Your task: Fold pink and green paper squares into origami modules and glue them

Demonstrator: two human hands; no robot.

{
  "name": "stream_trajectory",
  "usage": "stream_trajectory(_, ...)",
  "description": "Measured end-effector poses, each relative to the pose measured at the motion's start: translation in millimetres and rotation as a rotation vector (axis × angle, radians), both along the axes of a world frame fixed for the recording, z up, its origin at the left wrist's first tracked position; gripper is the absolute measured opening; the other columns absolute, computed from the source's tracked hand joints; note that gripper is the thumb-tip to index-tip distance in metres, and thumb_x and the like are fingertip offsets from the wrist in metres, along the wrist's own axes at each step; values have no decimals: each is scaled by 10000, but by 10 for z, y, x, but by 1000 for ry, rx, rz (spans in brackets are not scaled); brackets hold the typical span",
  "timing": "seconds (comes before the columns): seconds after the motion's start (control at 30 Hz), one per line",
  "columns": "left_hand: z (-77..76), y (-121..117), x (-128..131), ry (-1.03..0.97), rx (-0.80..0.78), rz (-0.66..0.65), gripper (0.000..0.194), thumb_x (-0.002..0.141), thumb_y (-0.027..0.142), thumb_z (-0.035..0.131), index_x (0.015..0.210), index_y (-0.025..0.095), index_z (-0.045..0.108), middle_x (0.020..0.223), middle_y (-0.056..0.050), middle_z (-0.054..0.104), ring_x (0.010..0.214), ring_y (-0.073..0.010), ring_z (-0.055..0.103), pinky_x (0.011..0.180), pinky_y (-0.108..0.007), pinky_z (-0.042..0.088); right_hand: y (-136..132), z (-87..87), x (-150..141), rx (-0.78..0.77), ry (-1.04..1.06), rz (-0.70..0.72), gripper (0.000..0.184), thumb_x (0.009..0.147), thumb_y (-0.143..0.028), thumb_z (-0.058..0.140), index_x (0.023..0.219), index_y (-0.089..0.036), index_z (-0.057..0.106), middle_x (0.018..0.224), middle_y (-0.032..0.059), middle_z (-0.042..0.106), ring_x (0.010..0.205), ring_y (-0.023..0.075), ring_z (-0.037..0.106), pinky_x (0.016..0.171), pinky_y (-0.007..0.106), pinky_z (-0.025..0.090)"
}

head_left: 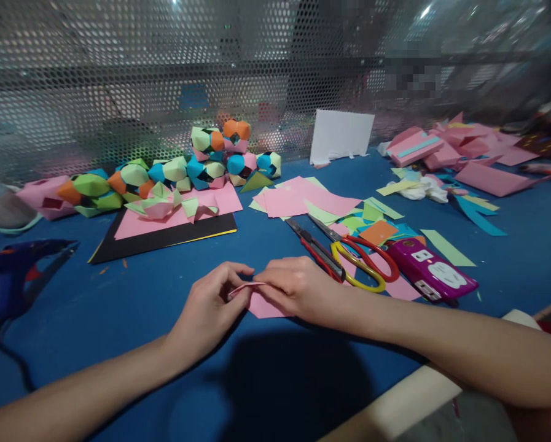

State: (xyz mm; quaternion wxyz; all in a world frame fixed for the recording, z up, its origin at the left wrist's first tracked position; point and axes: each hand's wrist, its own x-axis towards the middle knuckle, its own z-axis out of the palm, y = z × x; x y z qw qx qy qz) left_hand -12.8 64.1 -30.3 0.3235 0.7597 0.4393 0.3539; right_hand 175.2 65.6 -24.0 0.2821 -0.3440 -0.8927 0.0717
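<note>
Low over the blue table, a small folded piece of pink paper (pixel 266 305) is between my two hands. My left hand (pixel 215 301) pinches its left edge between thumb and fingers. From the other side, my right hand (pixel 300 285) presses its closed fingers on the paper's upper right, hiding part of the folds. Just beyond my right hand lie a red and black utility knife (pixel 319 248) and a pair of scissors (pixel 360 264) with red and yellow handles. A purple case (pixel 429 270) with a white cartoon figure rests to their right.
Folded multicoloured paper balls (pixel 169 172) line the back left. Pink sheets lie on a black board (pixel 164 245) and on the middle of the table. A blue glue gun (pixel 17 270) stands left. Paper scraps and pink paper pieces (pixel 491 178) fill the right, before a perforated metal screen (pixel 132 73).
</note>
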Motion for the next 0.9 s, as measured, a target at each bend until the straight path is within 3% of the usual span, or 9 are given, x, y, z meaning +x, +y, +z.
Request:
stream_trajectory(0.2, 29, -10, 8, -47, -73, 1, 152, 787, 226, 541, 686, 205, 429, 966, -86, 686, 890, -191, 651, 698, -299, 497, -19, 35, -2, -17, -1, -13, 263, 916, -191, 445, 807, -107, 669, 731, 81, 659, 670, 138, 598, 600, 231, 419)
stream_trajectory(0.53, 45, -12, 31, -54, -66, 19, 164, 746, 178, 527, 651, 208, 396, 862, -40, 688, 722, -142, 622, 621, -256, 470, -22, 47, 7, -46, 6, 42, 278, 942, -222, 407, 935, -115, 664, 776, 88, 664, 735, 141, 608, 680, 236, 449)
stream_trajectory(0.9, 50, -1, 32, -102, -140, 2, 220, 783, 253, 563, 647, 203, 397, 840, -28, 674, 724, -139, 607, 621, -260, 460, -29, 76, -6, -12, 17, 49, 310, 944, -214, 393, 886, -104, 677, 794, 93, 676, 734, 145, 600, 695, 241, 461)
